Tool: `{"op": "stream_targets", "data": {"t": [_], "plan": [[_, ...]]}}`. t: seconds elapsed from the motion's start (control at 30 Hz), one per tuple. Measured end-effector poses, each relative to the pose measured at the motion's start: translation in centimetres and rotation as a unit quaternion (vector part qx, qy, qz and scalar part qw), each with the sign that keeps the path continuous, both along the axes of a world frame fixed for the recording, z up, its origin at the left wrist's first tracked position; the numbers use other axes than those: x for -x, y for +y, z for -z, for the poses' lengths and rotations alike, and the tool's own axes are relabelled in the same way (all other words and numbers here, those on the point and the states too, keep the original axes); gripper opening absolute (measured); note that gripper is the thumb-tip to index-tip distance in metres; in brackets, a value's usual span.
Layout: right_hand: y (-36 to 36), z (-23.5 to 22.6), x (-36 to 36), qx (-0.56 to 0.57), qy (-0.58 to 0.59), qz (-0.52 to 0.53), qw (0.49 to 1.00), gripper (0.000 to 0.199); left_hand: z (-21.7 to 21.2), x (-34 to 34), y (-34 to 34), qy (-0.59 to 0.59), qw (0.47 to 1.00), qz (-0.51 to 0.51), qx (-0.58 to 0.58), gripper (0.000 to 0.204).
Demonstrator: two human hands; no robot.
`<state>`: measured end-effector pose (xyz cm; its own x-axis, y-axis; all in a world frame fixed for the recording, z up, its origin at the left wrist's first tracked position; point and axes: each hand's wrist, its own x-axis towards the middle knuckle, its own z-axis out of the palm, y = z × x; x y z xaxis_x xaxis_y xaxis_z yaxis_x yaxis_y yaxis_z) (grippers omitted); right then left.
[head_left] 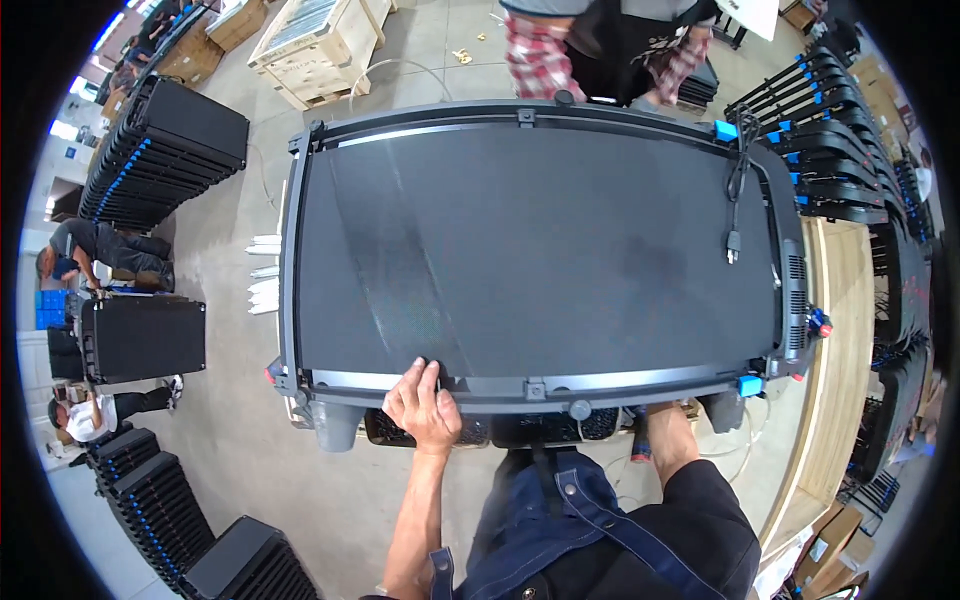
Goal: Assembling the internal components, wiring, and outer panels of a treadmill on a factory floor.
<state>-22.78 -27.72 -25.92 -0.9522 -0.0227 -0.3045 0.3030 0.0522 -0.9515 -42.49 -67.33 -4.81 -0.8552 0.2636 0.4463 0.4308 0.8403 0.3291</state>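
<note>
A treadmill deck [560,240] with a black running belt lies flat in front of me, framed by dark rails. My left hand [424,408] rests at its near edge, left of the middle. Two fingertips touch the belt's margin beside the silver strip [350,381], and I see nothing held. My right hand [672,432] reaches down under the near rail on the right; its fingers are hidden beneath the frame. A black power cord [736,190] with a plug lies on the belt's right end. Blue pieces [749,386] sit on the right-hand corners.
Across the deck stands a person in plaid sleeves [540,55]. Stacked black decks [165,150] rise at left, where two people work. A wooden crate [318,50] sits behind. On the right are a wooden bench [835,300] and racked dark frames [830,130]. Black bins [520,428] lie below the deck.
</note>
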Motion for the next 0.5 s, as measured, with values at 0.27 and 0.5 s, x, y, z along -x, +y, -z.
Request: {"op": "stream_targets", "data": {"t": [0.27, 0.5], "plan": [[-11.3, -20.3, 0.7, -0.042, -0.224, -0.140, 0.964, 0.027, -0.9, -0.8, -1.3, -0.001, 1.000, -0.019, -0.007, 0.037], [-8.9, -35.2, 3.5, -0.011, -0.054, 0.214, 0.975, 0.036, -1.7, 0.0, 0.3, 0.020, 0.999, 0.026, -0.028, 0.030]]}}
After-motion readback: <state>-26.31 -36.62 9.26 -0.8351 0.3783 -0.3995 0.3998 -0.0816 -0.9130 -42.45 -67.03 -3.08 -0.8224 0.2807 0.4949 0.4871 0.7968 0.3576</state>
